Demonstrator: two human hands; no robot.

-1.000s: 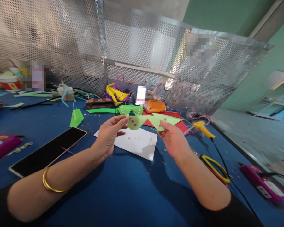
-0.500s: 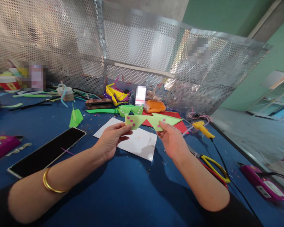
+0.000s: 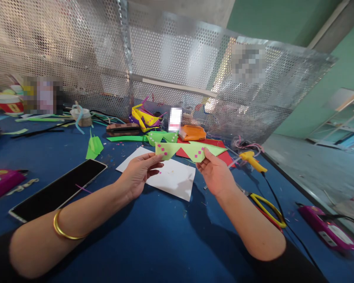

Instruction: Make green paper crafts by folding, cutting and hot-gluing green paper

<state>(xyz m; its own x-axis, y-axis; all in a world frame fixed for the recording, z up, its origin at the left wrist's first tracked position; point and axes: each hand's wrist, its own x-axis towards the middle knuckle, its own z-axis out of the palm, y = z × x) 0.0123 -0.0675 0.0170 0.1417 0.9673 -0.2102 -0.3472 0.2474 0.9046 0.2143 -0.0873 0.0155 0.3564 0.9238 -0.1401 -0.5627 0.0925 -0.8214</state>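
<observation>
Light green paper glasses dotted with small pink squares are held up above the table. My left hand pinches their left lens between thumb and fingers. At the right lens, my right hand grips with the thumb in front and the fingers behind. Below them lies a white sheet with a few tiny bits on it. Just behind are brighter green paper glasses with pale squares, and red paper.
A dark flat panel lies at left near a folded green paper piece. Red-and-yellow scissors, a yellow glue gun with its cable and a purple power strip are at right. A perforated metal screen stands behind.
My right thumb has shifted slightly right and up along the right lens, uncovering more pink squares. The left hand and the glasses have hardly moved.
</observation>
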